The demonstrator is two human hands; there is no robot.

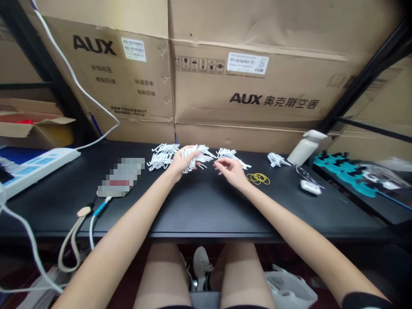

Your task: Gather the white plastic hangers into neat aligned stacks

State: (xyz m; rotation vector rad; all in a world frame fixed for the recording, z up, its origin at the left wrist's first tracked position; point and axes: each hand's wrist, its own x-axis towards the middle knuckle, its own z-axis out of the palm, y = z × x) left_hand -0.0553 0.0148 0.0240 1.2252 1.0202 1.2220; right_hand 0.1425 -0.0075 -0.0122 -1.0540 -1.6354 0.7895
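Observation:
My left hand (pixel 181 165) is closed around a bundle of thin white bent strands (pixel 189 159), held just over the black table. Their exact kind is too small to tell; they resemble cords or wire hooks. To the right, my right hand (pixel 230 169) has its fingers curled in a pinch, and whatever is between the fingertips is too small to make out. Behind it lies another white bundle (pixel 227 153). More white strands (pixel 160 158) are piled left of my left hand. Yellow rubber bands (pixel 258 179) lie beside my right wrist.
A phone-like blurred item (pixel 122 177) with a cable lies at left, near a white power strip (pixel 35 169). On the right are a small white bundle (pixel 277 159), a white bottle (pixel 307 147), an earbud case (pixel 310 187) and a teal rack (pixel 344 174). Cardboard boxes (pixel 206 103) wall the back.

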